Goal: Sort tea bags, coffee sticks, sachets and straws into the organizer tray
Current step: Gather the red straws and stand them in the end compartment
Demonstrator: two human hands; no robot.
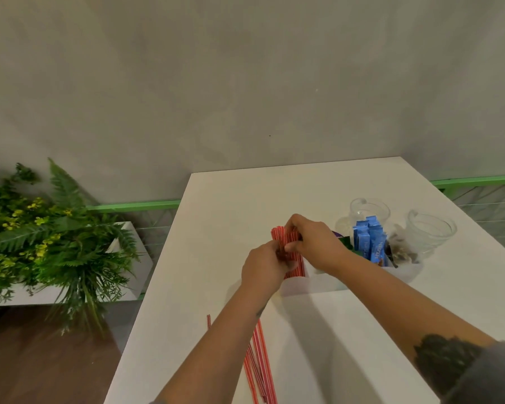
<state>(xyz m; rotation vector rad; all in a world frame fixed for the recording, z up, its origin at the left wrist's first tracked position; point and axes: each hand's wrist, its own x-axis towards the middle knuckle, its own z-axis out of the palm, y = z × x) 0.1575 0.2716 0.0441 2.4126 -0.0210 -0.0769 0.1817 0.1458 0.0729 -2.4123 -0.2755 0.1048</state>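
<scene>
Far left, off the table: green fern plant with yellow flowers (38, 228) in a white planter box (129, 258), standing on a dark wood floor (41, 360). Green rail (134, 205) runs along the grey wall (245, 83) behind it.

White table (347, 345) fills centre and right.

Near edge, left of centre: loose red-striped straws (260, 365) lying flat on the table, roughly parallel, pointing near-to-far; left forearm crosses over their far ends. One lies slightly apart on the left.

Centre: both hands on a bundle of red-striped straws (289, 239) standing upright in the leftmost compartment of the white organizer tray (312, 282). Left hand (264, 268) fingers curled round the lower near side of the bundle. Right hand (312, 243) comes over from the right, fingers and thumb curled, pinching the bundle near its top. Hands touch each other at the bundle. Exact finger placement partly hidden, slight blur.

Right of the hands, same tray: blue coffee sticks (369, 242) standing upright in a middle compartment, something green and purple just left of them, mostly hidden by the right wrist. Rightmost compartment holds dark brown packets (403, 252), too blurred to identify.

Far side of the tray: two clear glass mugs (369, 211) (430, 231), upright, side by side, just beyond the tray.
</scene>
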